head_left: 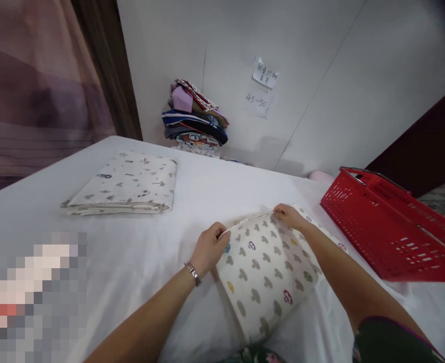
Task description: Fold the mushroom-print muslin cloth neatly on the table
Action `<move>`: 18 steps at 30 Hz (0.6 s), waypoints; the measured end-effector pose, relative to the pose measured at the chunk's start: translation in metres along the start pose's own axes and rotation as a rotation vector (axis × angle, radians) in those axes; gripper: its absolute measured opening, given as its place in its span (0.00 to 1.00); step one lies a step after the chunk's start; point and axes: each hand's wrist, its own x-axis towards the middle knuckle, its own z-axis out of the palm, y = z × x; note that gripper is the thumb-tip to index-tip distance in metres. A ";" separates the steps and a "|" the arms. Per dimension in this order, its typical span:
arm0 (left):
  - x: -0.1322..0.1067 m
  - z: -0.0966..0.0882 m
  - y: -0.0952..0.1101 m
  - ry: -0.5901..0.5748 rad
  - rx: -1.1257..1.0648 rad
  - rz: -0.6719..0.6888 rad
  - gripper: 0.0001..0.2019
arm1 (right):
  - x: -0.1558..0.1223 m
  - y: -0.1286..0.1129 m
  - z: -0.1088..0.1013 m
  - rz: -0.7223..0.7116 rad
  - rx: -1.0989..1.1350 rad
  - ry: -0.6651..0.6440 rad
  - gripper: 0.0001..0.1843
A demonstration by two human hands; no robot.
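Observation:
A cream cloth with a mushroom print (268, 277) lies on the white table (139, 252) right in front of me. My left hand (209, 247), with a bracelet on its wrist, pinches the cloth's far left corner. My right hand (288, 216) pinches the far right corner of the same edge. Both hands are closed on the fabric, and the edge runs taut between them.
A folded cream cloth with a grey print (126, 184) lies at the table's far left. A pile of mixed folded fabrics (196, 121) leans against the white wall. A red plastic basket (392, 222) stands on the right. Paper notes (264, 75) hang on the wall.

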 end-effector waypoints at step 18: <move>0.004 -0.006 -0.001 -0.056 0.719 -0.060 0.12 | 0.037 -0.012 0.012 0.015 -0.216 -0.163 0.16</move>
